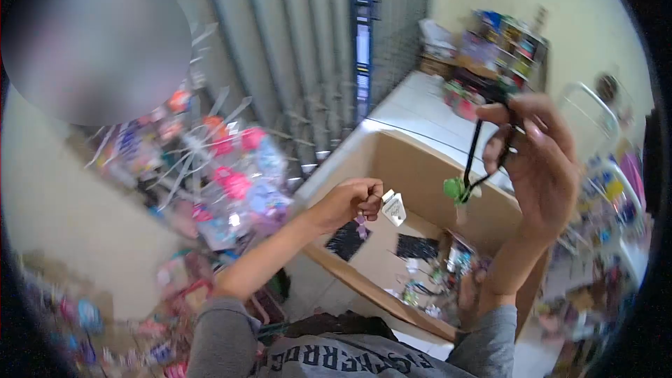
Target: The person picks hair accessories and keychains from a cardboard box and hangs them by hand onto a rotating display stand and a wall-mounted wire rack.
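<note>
My right hand [535, 161] is raised over the right side of an open cardboard box [399, 143]. Its fingers pinch a black cord loop [473, 150], and a small green ornament [455, 189] hangs from the loop's lower end. My left hand [352, 203] is closed above the box's left side. A white card tag [394, 209] sticks out beside its fingertips, and a little purple piece [361, 227] dangles below; how the two are joined is too small to tell. Inside the box, several small trinkets [420, 290] lie near the close edge, beside black tape patches [418, 246].
Clear bags of colourful goods [231, 168] hang on the left, near a grey shutter [280, 49]. Behind the box is a white tiled surface [413, 108] with piled items [497, 49]. At right stands a white-framed rack [633, 245] with packets.
</note>
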